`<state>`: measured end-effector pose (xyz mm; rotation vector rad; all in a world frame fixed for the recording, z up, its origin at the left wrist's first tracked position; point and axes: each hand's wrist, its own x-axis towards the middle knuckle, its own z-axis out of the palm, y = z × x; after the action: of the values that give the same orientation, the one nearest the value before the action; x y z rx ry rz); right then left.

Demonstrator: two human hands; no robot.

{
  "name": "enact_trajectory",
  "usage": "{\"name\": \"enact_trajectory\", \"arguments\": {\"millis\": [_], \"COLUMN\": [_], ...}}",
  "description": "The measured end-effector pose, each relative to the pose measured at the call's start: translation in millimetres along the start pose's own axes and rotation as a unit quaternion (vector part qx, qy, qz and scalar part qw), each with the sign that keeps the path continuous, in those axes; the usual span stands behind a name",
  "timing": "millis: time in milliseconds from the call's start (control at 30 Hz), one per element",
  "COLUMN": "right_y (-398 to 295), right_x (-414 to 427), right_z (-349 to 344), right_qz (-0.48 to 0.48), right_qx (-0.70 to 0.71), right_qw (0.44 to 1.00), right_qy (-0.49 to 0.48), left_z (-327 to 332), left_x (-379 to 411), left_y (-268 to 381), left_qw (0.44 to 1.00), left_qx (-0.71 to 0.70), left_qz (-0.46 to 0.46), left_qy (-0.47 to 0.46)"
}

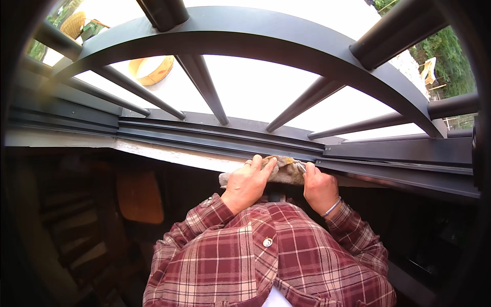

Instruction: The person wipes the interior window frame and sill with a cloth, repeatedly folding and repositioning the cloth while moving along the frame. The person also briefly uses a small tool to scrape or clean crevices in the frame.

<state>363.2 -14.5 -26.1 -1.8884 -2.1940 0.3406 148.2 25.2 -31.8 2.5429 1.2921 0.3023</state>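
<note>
A dirty grey-brown cloth rag [290,174] lies bunched on the inner edge of a dark metal window track [215,139]. My left hand [245,184], with a ring on one finger, grips the rag's left side. In my right hand [320,188] is a thin metal tool [302,167], its end against the rag. The tool's tip is hidden in the cloth, so its exact kind cannot be told. Both hands are close together at the sill, just in front of my plaid shirt.
Round metal bars [203,88] and a curved metal rail [245,40] stand beyond the track. Outside are a round shallow tray [151,71], a person wearing a woven hat [73,25] and trees [441,61]. A wooden chair back [139,196] stands indoors at left.
</note>
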Motion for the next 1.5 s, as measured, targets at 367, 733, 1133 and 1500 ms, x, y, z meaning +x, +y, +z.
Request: {"name": "enact_trajectory", "arguments": {"millis": [367,733,1133,1500], "right_y": [-29,-36,-20,-44], "right_x": [37,46,42,66], "right_z": [16,-15,0,-17], "right_qz": [-0.161,-0.116,-0.161,-0.234], "right_qx": [-0.024,0.074,0.035,0.043], "right_qw": [0.986,0.990,0.986,0.971], "right_qy": [-0.016,0.017,0.008,-0.032], "left_z": [-2,-20,-27,-17], "left_x": [-3,-15,-20,-17], "left_y": [-8,-22,-34,-21], "left_qw": [0.999,0.994,0.991,0.991], "left_qx": [0.048,-0.016,-0.078,-0.085], "left_qz": [-0.006,-0.095,-0.036,-0.034], "left_qy": [0.020,0.053,0.100,0.093]}}
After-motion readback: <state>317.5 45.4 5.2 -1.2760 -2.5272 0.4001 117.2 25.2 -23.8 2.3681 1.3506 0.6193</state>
